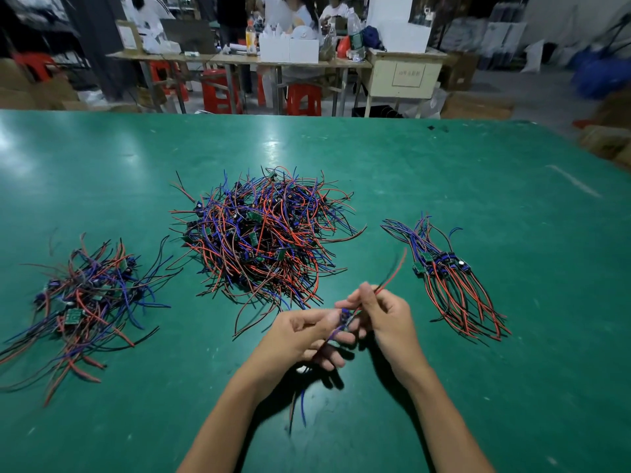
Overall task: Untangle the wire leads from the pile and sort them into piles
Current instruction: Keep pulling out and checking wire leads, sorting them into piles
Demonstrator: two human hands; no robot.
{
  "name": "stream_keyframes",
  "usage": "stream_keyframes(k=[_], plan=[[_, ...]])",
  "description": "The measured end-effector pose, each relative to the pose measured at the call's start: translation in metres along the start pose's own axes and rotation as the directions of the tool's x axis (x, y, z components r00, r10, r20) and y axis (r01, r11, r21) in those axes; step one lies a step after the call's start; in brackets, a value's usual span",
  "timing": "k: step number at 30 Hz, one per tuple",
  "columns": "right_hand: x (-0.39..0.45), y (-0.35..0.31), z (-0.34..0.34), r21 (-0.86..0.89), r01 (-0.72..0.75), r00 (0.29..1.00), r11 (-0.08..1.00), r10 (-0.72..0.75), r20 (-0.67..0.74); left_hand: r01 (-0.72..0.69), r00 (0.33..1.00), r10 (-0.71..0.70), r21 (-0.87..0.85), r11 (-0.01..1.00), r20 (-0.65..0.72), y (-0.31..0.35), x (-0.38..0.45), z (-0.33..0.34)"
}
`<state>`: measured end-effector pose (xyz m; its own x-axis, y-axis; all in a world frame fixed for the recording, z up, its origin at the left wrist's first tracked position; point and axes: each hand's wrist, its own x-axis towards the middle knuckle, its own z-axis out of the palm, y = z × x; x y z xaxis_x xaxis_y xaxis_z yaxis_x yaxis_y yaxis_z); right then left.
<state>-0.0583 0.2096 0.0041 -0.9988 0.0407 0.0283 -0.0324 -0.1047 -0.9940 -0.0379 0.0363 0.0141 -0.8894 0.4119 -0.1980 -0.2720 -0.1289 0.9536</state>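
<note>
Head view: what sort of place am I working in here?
Probably a small electronics assembly workshop: a green work mat carrying a big tangled wire pile, other workers' tables with white boxes, red plastic stools, cartons around.

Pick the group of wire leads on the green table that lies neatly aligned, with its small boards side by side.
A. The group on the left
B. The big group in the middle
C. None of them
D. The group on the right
D: the right group has its boards in a row and its wires running the same way, while the left group and middle pile are tangled.
</note>
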Motion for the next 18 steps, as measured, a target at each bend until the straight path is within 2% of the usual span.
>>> stream_keyframes(k=[3, 8, 11, 18], plan=[[0.005, -0.003, -0.007, 0.117, -0.04, 0.995, 0.992, 0.051, -0.086, 0.027, 0.998, -0.026, 0.019, 0.999, -0.057, 0.0, -0.001, -0.004], [0.005, -0.008, -0.014, 0.196, 0.003, 0.989, 0.981, 0.026, -0.146, -0.037, 0.986, 0.05, 0.079, 0.996, -0.159, 0.007, -0.004, -0.017], [0.005, -0.01, -0.013, 0.172, 0.031, 0.984, 0.985, 0.0, -0.176, -0.038, 0.986, 0.056, 0.111, 0.993, -0.159, 0.009, -0.006, -0.02], [0.006, -0.012, -0.023, 0.313, -0.015, 0.974, 0.95, 0.084, -0.21, -0.075, 0.977, 0.103, 0.149, 0.986, -0.188, 0.013, -0.01, -0.035]])
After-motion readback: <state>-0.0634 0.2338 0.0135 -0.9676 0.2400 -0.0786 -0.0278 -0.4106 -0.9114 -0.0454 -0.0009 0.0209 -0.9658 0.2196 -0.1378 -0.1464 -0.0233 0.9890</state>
